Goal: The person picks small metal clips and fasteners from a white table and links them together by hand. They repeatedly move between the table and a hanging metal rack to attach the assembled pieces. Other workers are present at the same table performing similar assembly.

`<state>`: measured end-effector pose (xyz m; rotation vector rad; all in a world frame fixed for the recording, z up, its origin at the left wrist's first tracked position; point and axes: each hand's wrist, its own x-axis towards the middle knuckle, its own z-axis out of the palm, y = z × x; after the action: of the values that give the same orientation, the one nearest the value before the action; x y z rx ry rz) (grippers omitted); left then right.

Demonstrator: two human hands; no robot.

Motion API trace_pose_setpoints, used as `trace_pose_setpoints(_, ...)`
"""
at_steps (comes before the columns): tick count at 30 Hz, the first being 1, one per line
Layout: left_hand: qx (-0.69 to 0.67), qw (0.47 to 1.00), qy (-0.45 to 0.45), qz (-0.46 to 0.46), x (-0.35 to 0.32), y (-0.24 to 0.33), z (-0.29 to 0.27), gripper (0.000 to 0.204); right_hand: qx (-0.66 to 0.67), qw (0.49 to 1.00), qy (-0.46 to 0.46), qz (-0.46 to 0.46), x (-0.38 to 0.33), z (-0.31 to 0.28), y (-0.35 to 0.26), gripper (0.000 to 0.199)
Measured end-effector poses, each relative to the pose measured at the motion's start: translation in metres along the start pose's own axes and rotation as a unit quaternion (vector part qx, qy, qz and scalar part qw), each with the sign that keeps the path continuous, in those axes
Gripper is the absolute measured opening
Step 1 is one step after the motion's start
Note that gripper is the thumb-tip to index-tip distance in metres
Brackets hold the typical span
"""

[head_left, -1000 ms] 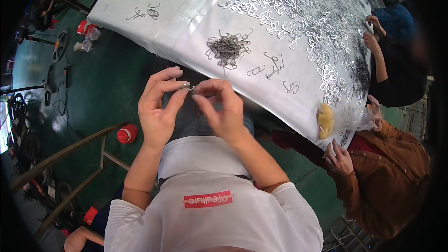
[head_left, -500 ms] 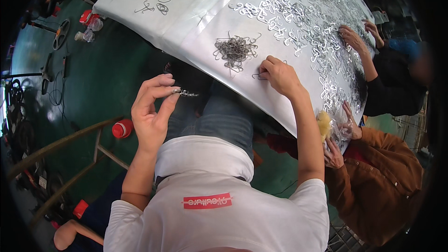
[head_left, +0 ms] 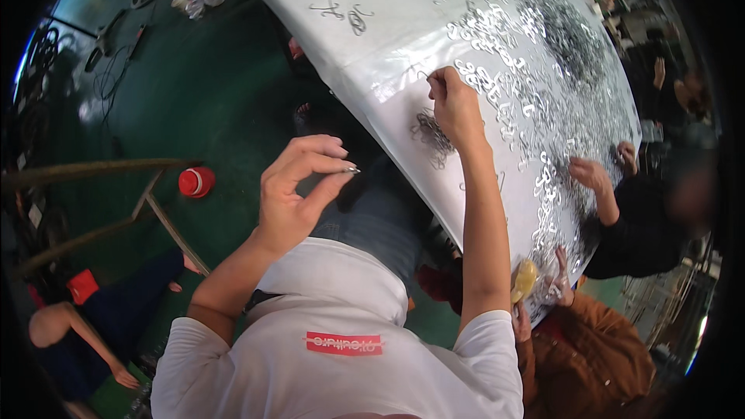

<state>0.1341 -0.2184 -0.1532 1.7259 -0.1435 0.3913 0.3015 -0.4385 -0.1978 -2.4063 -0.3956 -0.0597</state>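
Observation:
My left hand (head_left: 303,190) is raised in front of my waist, beside the table's near edge. Its thumb and fingertips pinch small metal hooks (head_left: 355,171), of which only a bit shows. Over the white-covered table my right hand (head_left: 458,109) is closed, fingertips together on a thin wire hook (head_left: 423,75) that is hard to make out. A tangled heap of dark wire hooks (head_left: 431,138) lies just below that hand and is partly hidden by it and the wrist.
Many shiny S-shaped hooks (head_left: 504,85) spread over the table (head_left: 365,54), with a denser dark mass (head_left: 570,43) farther right. Co-workers' hands (head_left: 592,174) work along the right side; one person in brown holds something yellow (head_left: 524,279). A red container (head_left: 196,181) stands on the green floor.
My right hand has moved farther across the table, from beside the dark heap to beyond it. The left hand has come closer to the table. The whole view has turned.

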Motion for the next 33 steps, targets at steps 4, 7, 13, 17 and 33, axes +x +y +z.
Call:
trace_pose_setpoints(4, 0.028, 0.999, -0.010, 0.021, -0.001, -0.003, -0.006, 0.017, -0.117, 0.992, 0.023, -0.031, 0.040, 0.037, -0.004, 0.011)
trace_pose_setpoints(7, 0.016, 1.000, -0.007, 0.019, 0.001, -0.008, -0.008, 0.017, -0.140, 0.986, 0.049, -0.075, 0.060, 0.056, -0.002, 0.011)
trace_pose_setpoints(13, -0.021, 0.999, -0.015, -0.019, 0.005, -0.021, -0.011, 0.018, -0.212, 0.965, 0.022, -0.154, 0.071, 0.077, 0.008, 0.010)
trace_pose_setpoints(17, -0.046, 0.998, -0.011, -0.031, 0.011, -0.032, -0.009, 0.019, -0.229, 0.951, 0.041, -0.203, 0.071, 0.080, 0.012, 0.006)
trace_pose_setpoints(33, -0.004, 1.000, 0.017, 0.003, 0.015, -0.024, -0.012, 0.014, -0.090, 0.995, -0.022, -0.047, 0.087, 0.063, 0.005, 0.021)
